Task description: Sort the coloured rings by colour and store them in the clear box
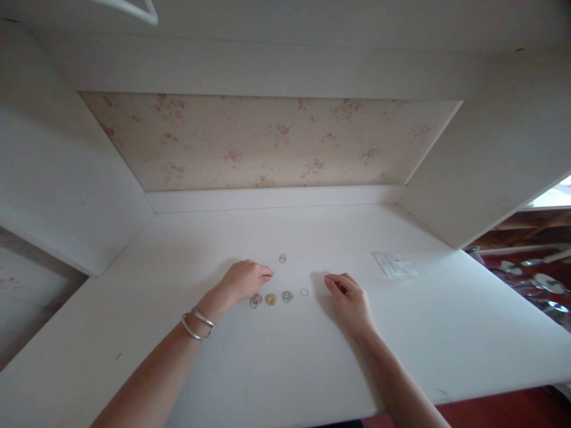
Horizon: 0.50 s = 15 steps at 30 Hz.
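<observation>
Lying in a row on the table (250, 368): red rings (256, 301), yellow rings (270, 299), green rings (288, 296) and 1 separate ring (304, 289). Farther back, 2 pinkish rings (282, 258) overlap. Left hand (244, 279), fingertips pinched, beside the red rings; right hand (351, 301), fingers curled, near the separate ring; whether either grip contains anything cannot be told.

Shiny metal bangles (204, 318), smooth tabletop (285, 353), plastic box (395, 266)

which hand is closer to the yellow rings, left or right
Left. The left hand is close to the yellow rings, just beyond them and to their left; the right hand is farther off on their right, past the green rings.
</observation>
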Tool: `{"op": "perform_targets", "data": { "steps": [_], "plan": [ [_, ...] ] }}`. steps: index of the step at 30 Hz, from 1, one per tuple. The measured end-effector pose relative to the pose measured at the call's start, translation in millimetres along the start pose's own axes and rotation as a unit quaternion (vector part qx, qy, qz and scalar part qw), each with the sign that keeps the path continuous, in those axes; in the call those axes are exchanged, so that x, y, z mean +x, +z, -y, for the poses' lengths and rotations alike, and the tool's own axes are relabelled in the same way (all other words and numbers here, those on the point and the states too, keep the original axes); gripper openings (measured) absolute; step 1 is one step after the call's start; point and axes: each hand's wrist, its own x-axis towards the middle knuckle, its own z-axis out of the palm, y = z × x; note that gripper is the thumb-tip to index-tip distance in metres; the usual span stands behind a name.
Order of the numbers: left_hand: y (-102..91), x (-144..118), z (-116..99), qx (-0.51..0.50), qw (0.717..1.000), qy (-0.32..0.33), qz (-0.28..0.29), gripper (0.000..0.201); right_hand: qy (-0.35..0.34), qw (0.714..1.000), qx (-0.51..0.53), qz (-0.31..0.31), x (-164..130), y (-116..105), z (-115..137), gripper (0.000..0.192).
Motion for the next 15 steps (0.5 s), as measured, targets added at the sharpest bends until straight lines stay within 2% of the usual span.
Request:
{"op": "perform_targets", "data": {
  "steps": [3,8,15],
  "plan": [
    [1.9,10.2,3.9,0.078,0.995,0.038,0.042,0.018,-0.002,1.0,0.0,0.006,0.3,0.2,-1.0,0.037],
    [11.1,17.7,8.5,0.093,0.995,0.012,0.035,0.016,-0.013,1.0,-0.012,0.022,1.0,-0.3,-2.2,0.038],
    [14.5,22.2,5.9,0.127,0.99,0.039,0.055,0.02,-0.019,0.999,-0.02,0.035,0.5,-1.4,-0.9,0.035]
  ]
}}
